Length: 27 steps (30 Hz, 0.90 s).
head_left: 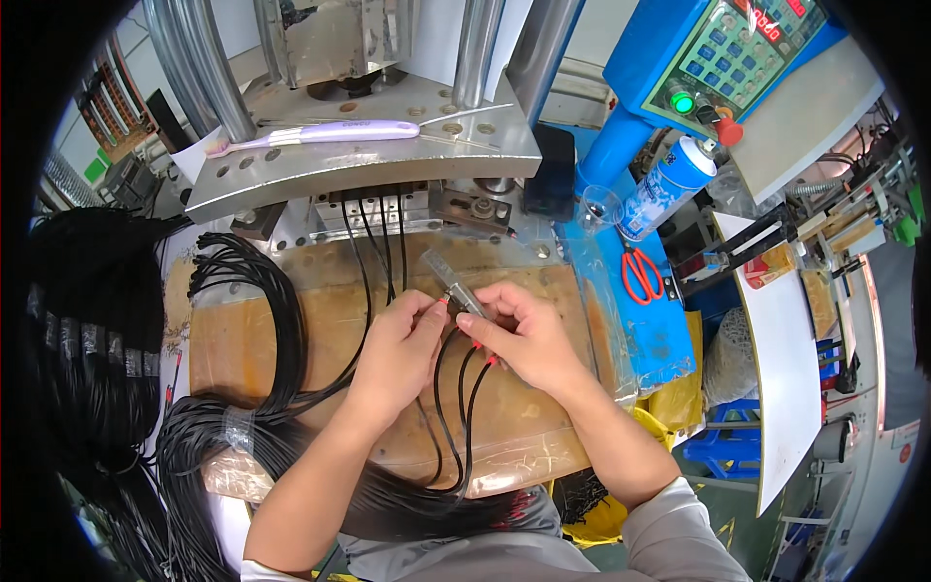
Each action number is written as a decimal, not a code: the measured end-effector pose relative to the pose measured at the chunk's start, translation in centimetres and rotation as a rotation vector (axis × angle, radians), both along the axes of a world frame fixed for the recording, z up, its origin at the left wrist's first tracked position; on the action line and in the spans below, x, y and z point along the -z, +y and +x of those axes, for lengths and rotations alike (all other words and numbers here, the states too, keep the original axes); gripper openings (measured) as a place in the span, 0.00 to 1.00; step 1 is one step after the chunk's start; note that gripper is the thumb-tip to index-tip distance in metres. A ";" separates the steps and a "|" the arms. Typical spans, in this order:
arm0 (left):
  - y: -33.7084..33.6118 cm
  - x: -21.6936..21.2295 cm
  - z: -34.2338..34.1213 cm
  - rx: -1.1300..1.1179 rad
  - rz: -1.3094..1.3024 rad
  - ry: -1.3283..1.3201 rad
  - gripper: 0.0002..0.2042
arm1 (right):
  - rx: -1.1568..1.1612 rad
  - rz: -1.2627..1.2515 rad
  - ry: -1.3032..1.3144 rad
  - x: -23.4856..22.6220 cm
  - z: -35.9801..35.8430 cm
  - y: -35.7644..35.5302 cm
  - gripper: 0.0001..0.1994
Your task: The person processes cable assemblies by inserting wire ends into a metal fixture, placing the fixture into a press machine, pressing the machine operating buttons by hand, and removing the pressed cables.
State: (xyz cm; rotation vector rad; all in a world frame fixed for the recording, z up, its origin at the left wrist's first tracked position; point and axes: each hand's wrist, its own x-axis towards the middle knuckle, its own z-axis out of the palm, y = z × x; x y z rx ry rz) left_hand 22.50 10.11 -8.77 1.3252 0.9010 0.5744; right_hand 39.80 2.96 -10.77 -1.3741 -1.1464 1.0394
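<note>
A small clear plastic strip point(454, 283) sat at the centre of the work, held slantwise above the brown worktop point(242, 349) so that its lower end met the fingertips of both hands. The right hand point(519, 335) was closed in a pinch on that lower end, and a red-tipped cable end point(477, 345) lay against its fingers; the left hand point(400, 344) was likewise pinched shut on another red tip point(444, 303) right beside the strip, seemingly so that the tip could be lined up with it. From the two hands three thin black cables point(456, 427) looped down toward the person's body and back, slack enough to leave the ends free to turn. Further black cables point(373, 242) ran up from the worktop into the metal fixture point(407, 206) of the press behind, held fast there under its grey steel plate point(359, 155). A large bundle of black cable point(242, 320), taped together, curled along the left edge of the worktop within easy reach of the left hand, and a darker mass of coiled cable point(92, 330) lay further left. A purple toothbrush point(320, 133) rested flat on the steel plate, out of the way. To the right stood a blue-and-white spray can point(664, 189), with red-handled scissors point(642, 274) lying flat on the blue ledge point(640, 320) and a blue control panel point(727, 53) above.
</note>
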 end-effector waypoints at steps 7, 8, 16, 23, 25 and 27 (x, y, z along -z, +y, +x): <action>0.0 -0.9 -0.5 0.074 -0.149 -0.052 0.09 | -0.042 -0.024 0.039 -1.2 -0.2 -0.8 0.11; 0.0 -0.8 -0.7 0.108 -0.165 -0.086 0.09 | -0.043 -0.072 0.052 -1.3 -0.1 -1.0 0.11; -0.2 -1.1 -0.8 0.269 -0.293 -0.092 0.10 | -0.045 -0.175 0.029 -1.8 -0.3 -3.4 0.12; 1.8 -2.1 -2.4 0.056 0.084 0.005 0.15 | -0.403 0.043 -0.946 -5.2 1.5 -3.1 0.09; 3.3 -2.4 -2.1 -0.276 -0.022 -0.245 0.10 | -0.302 0.127 -1.047 -4.8 2.4 -1.2 0.09; 5.0 -1.1 -3.2 -0.504 0.051 -0.377 0.05 | -0.096 0.245 -1.099 -3.6 2.4 3.4 0.08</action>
